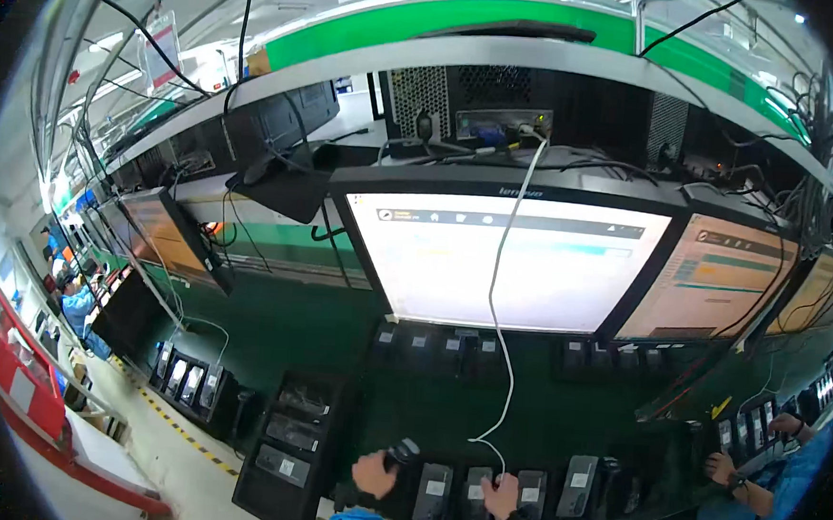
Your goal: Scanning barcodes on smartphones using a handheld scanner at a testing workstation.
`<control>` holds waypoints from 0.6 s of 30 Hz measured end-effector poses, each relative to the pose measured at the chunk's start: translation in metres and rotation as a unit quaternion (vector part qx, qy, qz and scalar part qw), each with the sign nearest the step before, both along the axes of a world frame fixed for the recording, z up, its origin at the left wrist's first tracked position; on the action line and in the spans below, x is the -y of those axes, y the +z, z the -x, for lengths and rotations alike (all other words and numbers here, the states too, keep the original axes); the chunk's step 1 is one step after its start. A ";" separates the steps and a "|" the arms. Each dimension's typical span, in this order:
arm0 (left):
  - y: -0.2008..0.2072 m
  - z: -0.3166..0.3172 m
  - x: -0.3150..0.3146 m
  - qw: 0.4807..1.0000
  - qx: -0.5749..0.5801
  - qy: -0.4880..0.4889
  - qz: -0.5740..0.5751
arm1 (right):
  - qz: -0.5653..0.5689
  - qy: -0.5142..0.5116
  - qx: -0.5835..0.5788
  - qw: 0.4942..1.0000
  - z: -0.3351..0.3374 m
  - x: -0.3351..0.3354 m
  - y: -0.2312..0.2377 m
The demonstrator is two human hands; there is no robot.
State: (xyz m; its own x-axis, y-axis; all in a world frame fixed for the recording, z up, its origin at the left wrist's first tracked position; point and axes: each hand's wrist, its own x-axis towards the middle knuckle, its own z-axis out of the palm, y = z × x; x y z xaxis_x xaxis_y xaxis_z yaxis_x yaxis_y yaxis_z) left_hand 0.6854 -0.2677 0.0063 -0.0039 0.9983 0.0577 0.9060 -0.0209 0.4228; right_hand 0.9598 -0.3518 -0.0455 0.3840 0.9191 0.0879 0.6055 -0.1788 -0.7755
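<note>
My left hand (374, 474) is closed around a small dark handheld device (403, 451) at the left end of a row of black devices in slots (517, 490). My right hand (500, 500) rests on that row, fingers curled over one dark device (479, 485) where a white cable (502, 294) hangs down to it. Blue sleeves cover both forearms at the lower edge.
A large lit monitor (507, 261) stands straight ahead on the green bench (335, 341), with more monitors at the right (711, 278) and left (165, 235). Black racks of devices (291, 433) stand at lower left. Another person's hands (720, 466) work at the right; another person in blue (75, 306) sits far left.
</note>
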 end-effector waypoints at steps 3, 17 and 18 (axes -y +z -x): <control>-0.061 0.020 -0.026 0.998 0.025 0.060 0.013 | 0.028 0.006 -0.105 0.994 0.007 -0.004 0.006; 0.050 -0.122 0.051 0.848 0.412 -0.281 0.180 | -0.043 0.102 -0.511 0.852 -0.029 -0.003 0.069; 0.037 -0.127 0.053 0.864 0.396 -0.268 0.159 | 0.011 0.110 -0.409 0.906 -0.036 0.000 0.078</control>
